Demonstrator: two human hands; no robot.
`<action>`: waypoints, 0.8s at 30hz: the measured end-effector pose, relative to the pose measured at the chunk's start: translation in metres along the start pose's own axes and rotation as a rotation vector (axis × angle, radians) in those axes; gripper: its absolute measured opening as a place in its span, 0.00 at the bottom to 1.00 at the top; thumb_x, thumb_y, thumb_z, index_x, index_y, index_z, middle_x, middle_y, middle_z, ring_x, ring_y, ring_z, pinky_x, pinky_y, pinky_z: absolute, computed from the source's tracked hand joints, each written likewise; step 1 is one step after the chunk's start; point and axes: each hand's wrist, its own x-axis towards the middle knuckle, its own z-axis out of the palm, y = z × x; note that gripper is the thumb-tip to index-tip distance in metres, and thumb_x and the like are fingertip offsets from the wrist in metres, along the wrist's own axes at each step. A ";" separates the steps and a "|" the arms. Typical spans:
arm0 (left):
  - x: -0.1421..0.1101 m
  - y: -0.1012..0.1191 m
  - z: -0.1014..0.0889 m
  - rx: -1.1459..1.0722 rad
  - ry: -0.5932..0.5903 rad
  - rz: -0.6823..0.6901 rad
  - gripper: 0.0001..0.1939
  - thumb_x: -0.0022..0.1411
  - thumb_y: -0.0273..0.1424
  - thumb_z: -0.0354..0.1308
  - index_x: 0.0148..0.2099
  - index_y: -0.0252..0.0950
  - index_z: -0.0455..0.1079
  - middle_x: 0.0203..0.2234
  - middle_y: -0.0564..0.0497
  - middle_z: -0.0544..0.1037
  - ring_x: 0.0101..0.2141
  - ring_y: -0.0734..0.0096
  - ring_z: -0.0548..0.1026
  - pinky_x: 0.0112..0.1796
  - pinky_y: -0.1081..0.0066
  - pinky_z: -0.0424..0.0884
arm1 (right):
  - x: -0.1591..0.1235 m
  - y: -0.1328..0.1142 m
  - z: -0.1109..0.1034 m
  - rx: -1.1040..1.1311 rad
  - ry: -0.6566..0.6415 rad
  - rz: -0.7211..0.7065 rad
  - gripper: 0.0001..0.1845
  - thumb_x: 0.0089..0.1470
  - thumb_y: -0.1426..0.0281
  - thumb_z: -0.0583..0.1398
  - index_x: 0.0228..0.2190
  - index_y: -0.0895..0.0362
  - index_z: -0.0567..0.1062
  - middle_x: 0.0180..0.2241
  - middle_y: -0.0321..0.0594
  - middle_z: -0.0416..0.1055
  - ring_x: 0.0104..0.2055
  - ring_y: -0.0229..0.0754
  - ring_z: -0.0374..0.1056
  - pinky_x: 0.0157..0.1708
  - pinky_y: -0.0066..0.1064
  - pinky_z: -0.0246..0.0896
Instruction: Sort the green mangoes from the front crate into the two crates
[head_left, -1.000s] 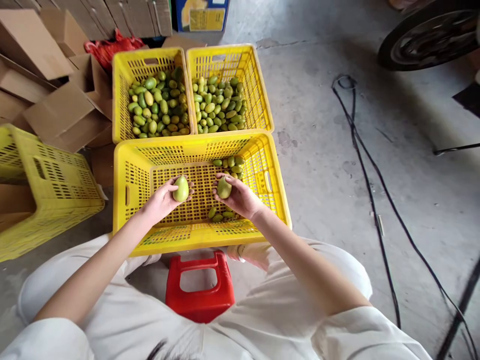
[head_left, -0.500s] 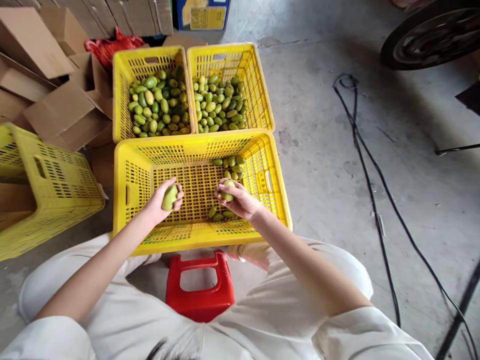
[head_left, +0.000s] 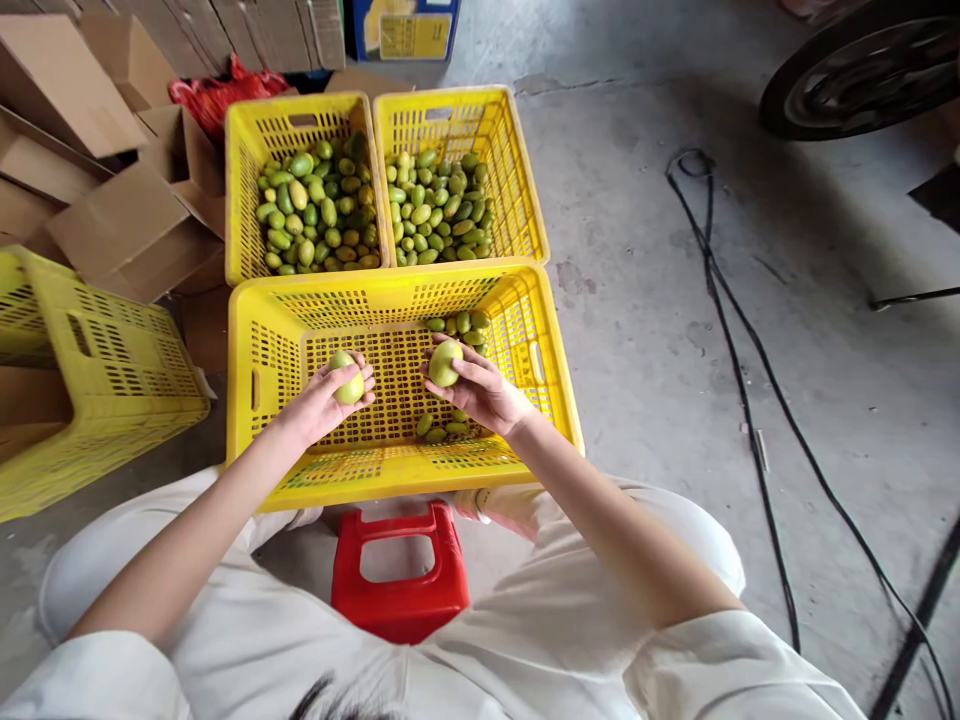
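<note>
Left hand (head_left: 319, 402) clasped green fruit (head_left: 348, 382), right hand (head_left: 486, 393) second fruit (head_left: 445, 363), above yellow crate (head_left: 390, 298); seemingly mid-handling; any release called for loosened grip.

My left grip (head_left: 319, 398): one green fruit (head_left: 347, 386). My right grip (head_left: 491, 398): a second green fruit (head_left: 444, 364). Both above the front yellow crate (head_left: 420, 490), which holds two small fruit clusters. Behind I count two yellow crates of green fruit, left rear crate (head_left: 234, 200) and right rear crate (head_left: 523, 180). Cardboard boxes (head_left: 124, 225), left; black cable (head_left: 708, 252) on floor, right; red stool (head_left: 397, 605), near me.
</note>
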 end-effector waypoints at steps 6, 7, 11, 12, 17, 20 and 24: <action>0.003 -0.004 -0.004 0.131 0.178 -0.050 0.13 0.47 0.26 0.69 0.33 0.34 0.68 0.27 0.53 0.73 0.25 0.77 0.73 0.23 0.80 0.68 | -0.001 0.009 -0.003 -0.023 -0.008 0.076 0.18 0.38 0.73 0.71 0.29 0.55 0.68 0.27 0.30 0.69 0.21 0.29 0.61 0.16 0.19 0.52; 0.004 -0.005 -0.005 0.152 0.190 -0.061 0.12 0.49 0.27 0.68 0.34 0.34 0.68 0.27 0.52 0.74 0.24 0.78 0.73 0.22 0.79 0.68 | -0.001 0.009 -0.002 -0.040 -0.007 0.075 0.18 0.38 0.73 0.71 0.29 0.55 0.67 0.26 0.30 0.69 0.20 0.28 0.59 0.15 0.20 0.50; 0.005 -0.002 -0.004 0.080 0.141 -0.072 0.10 0.57 0.31 0.61 0.41 0.32 0.71 0.31 0.47 0.75 0.31 0.71 0.76 0.32 0.71 0.75 | -0.001 0.005 0.001 -0.041 0.000 0.054 0.14 0.47 0.64 0.68 0.29 0.55 0.67 0.22 0.30 0.65 0.20 0.31 0.60 0.17 0.22 0.53; 0.004 -0.001 -0.003 0.047 0.121 -0.073 0.11 0.58 0.30 0.59 0.42 0.32 0.71 0.33 0.46 0.76 0.34 0.67 0.77 0.36 0.68 0.76 | -0.001 0.003 0.002 -0.023 0.001 0.056 0.13 0.49 0.63 0.66 0.31 0.55 0.68 0.24 0.31 0.67 0.22 0.33 0.63 0.20 0.24 0.58; -0.001 0.003 0.003 0.096 0.054 -0.040 0.17 0.53 0.23 0.62 0.47 0.35 0.71 0.38 0.46 0.77 0.42 0.63 0.76 0.46 0.62 0.74 | -0.002 -0.004 0.005 -0.020 -0.049 0.041 0.19 0.46 0.69 0.60 0.43 0.54 0.72 0.42 0.40 0.75 0.44 0.45 0.71 0.42 0.38 0.69; -0.003 0.002 0.002 0.128 0.014 -0.033 0.16 0.49 0.22 0.68 0.41 0.35 0.71 0.33 0.51 0.75 0.35 0.71 0.75 0.38 0.67 0.75 | -0.002 -0.002 0.005 -0.083 -0.053 0.032 0.24 0.44 0.73 0.63 0.46 0.52 0.71 0.44 0.38 0.74 0.44 0.43 0.71 0.42 0.35 0.68; -0.001 -0.001 0.000 0.109 0.019 -0.090 0.15 0.47 0.28 0.71 0.30 0.34 0.66 0.23 0.56 0.68 0.23 0.78 0.70 0.22 0.77 0.68 | -0.002 0.005 0.003 -0.030 -0.023 0.053 0.18 0.42 0.71 0.68 0.36 0.54 0.71 0.32 0.34 0.70 0.30 0.34 0.66 0.27 0.25 0.63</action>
